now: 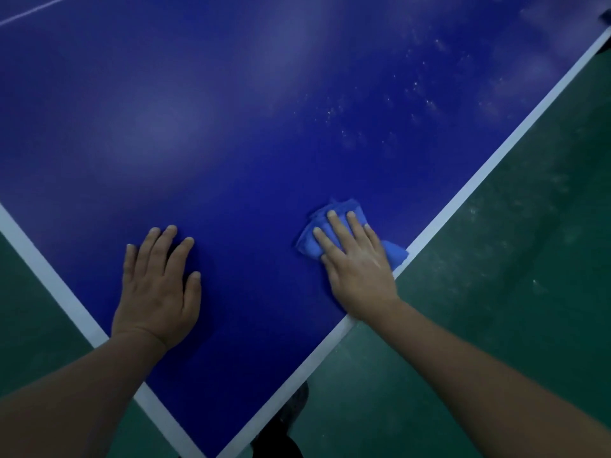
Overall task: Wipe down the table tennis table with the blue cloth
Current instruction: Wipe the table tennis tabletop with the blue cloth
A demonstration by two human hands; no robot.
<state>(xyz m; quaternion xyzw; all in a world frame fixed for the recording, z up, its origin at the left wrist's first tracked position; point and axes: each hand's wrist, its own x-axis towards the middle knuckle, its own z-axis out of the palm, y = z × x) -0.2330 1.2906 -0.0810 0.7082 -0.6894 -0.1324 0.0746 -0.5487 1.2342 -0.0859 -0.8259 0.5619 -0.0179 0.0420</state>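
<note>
Table tennis table [231,143]: dark blue top, one corner pointing toward the camera, white edge lines [489,160] along both sides meeting at that corner. A thin white line crosses the far upper left of the top. Pale specks and smudges [413,104] are scattered on the surface toward the right edge. Lying directly on the top: a crumpled blue cloth [334,226] just beside the right edge line, under the flat right hand [357,272]; the left hand [158,285] rests palm-down near the left edge. Green floor [512,292] below.
</note>
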